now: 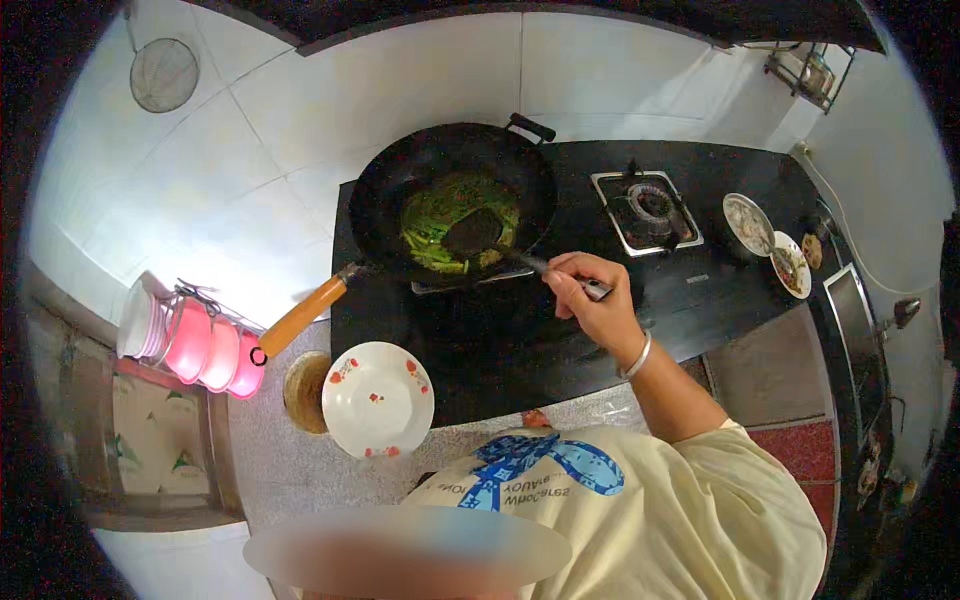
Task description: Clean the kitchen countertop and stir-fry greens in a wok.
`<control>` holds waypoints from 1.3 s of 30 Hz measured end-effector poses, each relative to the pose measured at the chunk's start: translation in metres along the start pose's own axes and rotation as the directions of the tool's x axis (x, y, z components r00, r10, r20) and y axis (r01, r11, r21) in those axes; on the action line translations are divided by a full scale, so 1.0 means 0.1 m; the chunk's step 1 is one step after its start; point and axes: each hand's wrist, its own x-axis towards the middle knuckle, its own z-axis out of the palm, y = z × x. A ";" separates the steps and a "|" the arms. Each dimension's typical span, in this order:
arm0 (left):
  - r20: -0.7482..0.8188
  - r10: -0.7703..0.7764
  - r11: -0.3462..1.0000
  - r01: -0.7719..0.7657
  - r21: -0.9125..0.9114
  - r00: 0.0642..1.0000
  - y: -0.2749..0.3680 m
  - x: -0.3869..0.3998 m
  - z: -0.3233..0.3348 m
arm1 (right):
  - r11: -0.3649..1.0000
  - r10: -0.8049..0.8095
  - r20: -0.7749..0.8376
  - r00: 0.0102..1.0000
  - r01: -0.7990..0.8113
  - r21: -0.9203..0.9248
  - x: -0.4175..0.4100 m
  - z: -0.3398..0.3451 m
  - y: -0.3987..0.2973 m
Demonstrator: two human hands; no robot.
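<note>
A black wok with a wooden handle sits on the stove at the centre left. Green vegetables lie inside it. My right hand, with a bangle at the wrist, grips the metal handle of a spatula, whose dark blade rests among the greens. My left hand is out of view. Below the wok handle, a white plate with red floral prints bears no food; whatever supports it is hidden.
An unlit-looking gas burner is right of the wok. Beyond it stand a bowl of pale food and a plate of food. Pink bowls fill a rack at left. A wire strainer hangs on the wall.
</note>
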 end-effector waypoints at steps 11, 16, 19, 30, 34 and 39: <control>0.100 -0.105 0.993 0.110 -0.044 0.989 0.04 -0.06 -0.08 | 0.999 -0.044 0.000 0.999 0.044 -0.022 0.00 -0.01 0.02; 0.093 -0.113 0.985 0.124 -0.120 0.989 0.01 -0.10 -0.09 | 1.000 -0.022 -0.012 1.000 0.022 -0.019 0.00 -0.01 0.01; 0.163 -0.143 0.978 0.164 -0.129 0.976 0.00 -0.13 -0.11 | 1.000 -0.005 -0.011 1.000 0.005 -0.005 0.00 -0.01 0.01; -0.564 -0.278 0.690 0.570 0.445 0.777 0.15 -0.65 -0.37 | 1.000 0.005 0.027 1.000 -0.006 0.031 -0.03 0.03 0.01; -0.904 -0.086 0.046 0.908 0.415 0.418 -0.04 -1.49 -1.20 | 1.000 0.003 0.016 1.000 -0.003 0.005 -0.01 -0.04 0.05; -0.965 0.116 -0.605 0.788 0.118 0.234 0.16 -2.60 -1.69 | 0.999 -0.022 0.021 1.000 0.023 -0.040 0.00 -0.02 0.00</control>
